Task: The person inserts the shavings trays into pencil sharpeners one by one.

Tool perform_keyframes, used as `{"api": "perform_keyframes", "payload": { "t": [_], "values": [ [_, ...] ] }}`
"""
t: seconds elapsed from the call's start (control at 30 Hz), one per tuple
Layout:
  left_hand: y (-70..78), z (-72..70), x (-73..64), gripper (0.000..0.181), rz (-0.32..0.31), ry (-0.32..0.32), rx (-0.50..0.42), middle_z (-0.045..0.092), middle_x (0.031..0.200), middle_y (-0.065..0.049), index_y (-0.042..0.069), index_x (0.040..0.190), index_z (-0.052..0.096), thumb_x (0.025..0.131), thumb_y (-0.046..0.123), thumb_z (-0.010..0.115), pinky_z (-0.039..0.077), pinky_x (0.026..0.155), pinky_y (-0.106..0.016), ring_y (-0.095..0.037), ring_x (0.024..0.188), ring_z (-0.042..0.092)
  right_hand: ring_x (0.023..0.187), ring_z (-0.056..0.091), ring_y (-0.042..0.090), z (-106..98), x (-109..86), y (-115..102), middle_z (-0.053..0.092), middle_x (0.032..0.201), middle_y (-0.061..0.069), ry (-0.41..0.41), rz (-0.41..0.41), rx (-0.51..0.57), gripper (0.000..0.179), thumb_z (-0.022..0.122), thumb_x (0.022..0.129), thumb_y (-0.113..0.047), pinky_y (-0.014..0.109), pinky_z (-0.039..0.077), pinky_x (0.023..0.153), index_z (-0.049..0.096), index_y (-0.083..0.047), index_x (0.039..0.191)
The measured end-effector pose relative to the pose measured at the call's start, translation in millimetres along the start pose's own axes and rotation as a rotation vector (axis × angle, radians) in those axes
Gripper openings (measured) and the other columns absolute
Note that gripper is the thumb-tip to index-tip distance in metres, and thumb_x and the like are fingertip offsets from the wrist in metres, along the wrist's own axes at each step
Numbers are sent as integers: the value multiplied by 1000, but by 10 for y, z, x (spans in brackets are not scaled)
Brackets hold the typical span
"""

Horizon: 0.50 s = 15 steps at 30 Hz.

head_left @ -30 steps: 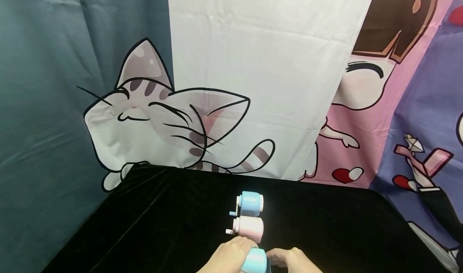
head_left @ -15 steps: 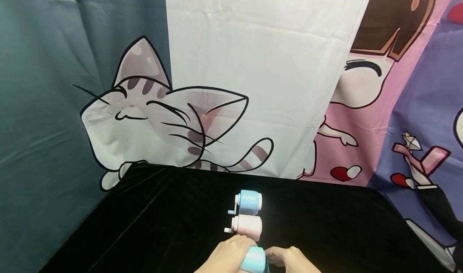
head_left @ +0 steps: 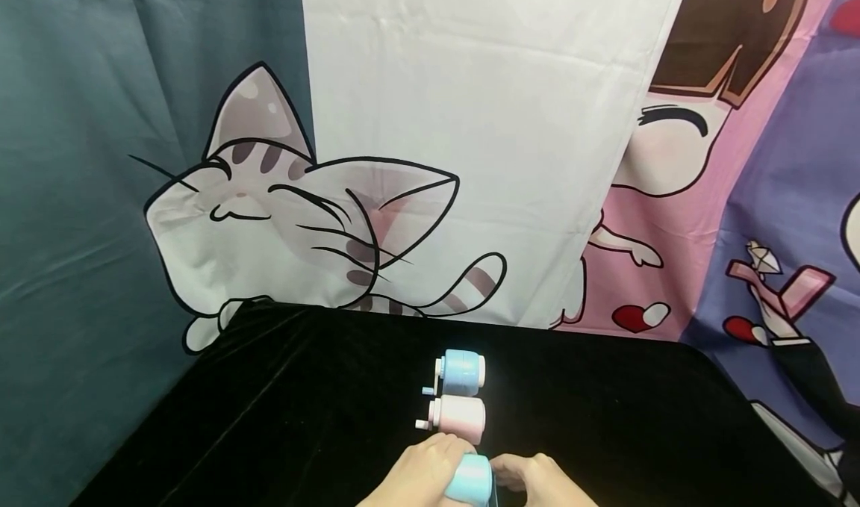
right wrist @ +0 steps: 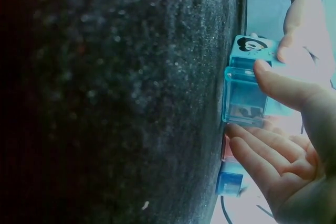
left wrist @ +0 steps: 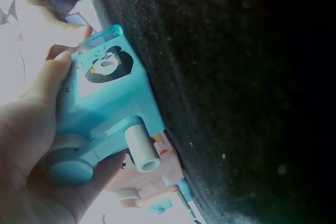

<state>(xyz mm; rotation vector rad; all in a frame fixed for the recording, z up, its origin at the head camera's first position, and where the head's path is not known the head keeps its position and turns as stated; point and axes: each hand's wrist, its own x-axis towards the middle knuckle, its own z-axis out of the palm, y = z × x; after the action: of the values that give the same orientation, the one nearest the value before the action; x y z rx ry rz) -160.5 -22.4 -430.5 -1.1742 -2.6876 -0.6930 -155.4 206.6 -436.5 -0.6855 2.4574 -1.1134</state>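
Note:
A teal hand-crank pencil sharpener (head_left: 472,481) stands on the dark cloth, a penguin-like picture on its side (left wrist: 107,69). My left hand (head_left: 425,471) holds its body from the left, with the thumb along the upper edge. The crank (left wrist: 113,142) points toward the left wrist camera. A see-through blue shavings drawer (right wrist: 244,95) sticks out of the opposite end. My right hand (right wrist: 296,145) pinches this drawer, thumb on one side and fingertips at the other. Some bits show inside it.
Behind the teal sharpener stand a pink crank sharpener (head_left: 462,417) and, farther back, a blue one (head_left: 462,372), both with cranks to the left. Black velvety cloth (head_left: 302,410) covers the table. Printed curtains (head_left: 524,119) hang at its back edge.
The head view has shifted slightly, so everything sits a little farther up and left. Both hands keep the same hold on the sharpener and drawer.

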Motion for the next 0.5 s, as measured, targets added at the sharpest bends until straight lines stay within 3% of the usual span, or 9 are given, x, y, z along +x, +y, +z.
{"api": "perform_keyframes", "payload": {
  "t": [0.5],
  "values": [
    [7, -8, 12, 44, -16, -18, 0, 60, 91, 12, 16, 105, 62, 72, 38, 80, 47, 73, -13, 3, 80, 47, 86, 68, 5, 36, 49, -5, 73, 103, -1, 14, -53, 22, 44, 80, 76, -34, 34, 58, 76, 66, -7, 108]
  ]
}}
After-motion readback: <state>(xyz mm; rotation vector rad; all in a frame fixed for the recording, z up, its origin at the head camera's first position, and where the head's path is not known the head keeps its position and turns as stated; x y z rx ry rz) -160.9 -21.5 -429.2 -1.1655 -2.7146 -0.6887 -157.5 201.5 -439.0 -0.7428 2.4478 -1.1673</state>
